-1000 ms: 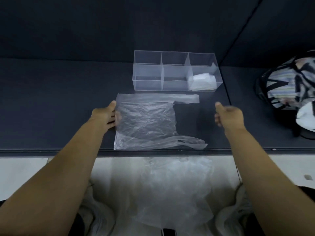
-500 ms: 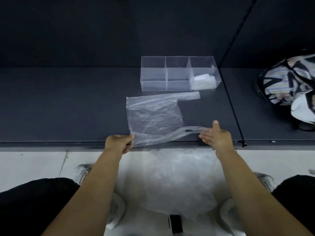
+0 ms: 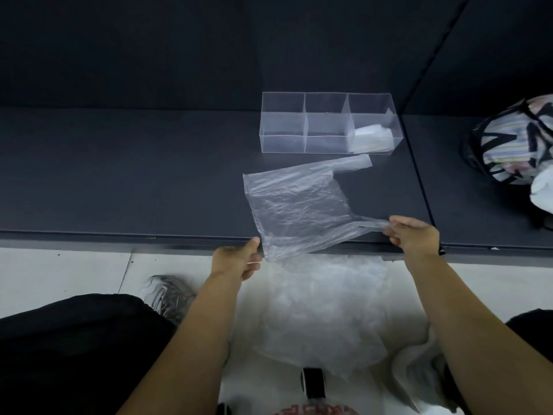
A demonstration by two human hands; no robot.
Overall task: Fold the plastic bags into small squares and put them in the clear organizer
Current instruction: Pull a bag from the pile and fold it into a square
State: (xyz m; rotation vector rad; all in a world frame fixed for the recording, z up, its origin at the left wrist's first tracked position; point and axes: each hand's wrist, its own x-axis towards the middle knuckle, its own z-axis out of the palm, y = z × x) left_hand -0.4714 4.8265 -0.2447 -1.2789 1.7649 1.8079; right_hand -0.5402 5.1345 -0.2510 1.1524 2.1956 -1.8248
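A clear plastic bag (image 3: 299,202) lies spread on the dark table (image 3: 119,175), its near edge lifted at the table's front. My left hand (image 3: 239,262) pinches the bag's near left corner just past the table edge. My right hand (image 3: 414,235) pinches the near handle strip. The far handle points right, toward the clear organizer (image 3: 329,124). The organizer has three compartments; a folded white bag (image 3: 372,137) sits in the right one, and the other two hold nothing.
A heap of clear plastic bags (image 3: 323,310) lies on the white floor between my legs. A striped patterned bag (image 3: 514,145) sits on the table at far right. A seam (image 3: 419,181) splits the table right of the organizer.
Both hands came back to the table's front edge and took hold of the bag, the left at its corner, the right at the near handle. The bag's near edge has lifted and skewed.
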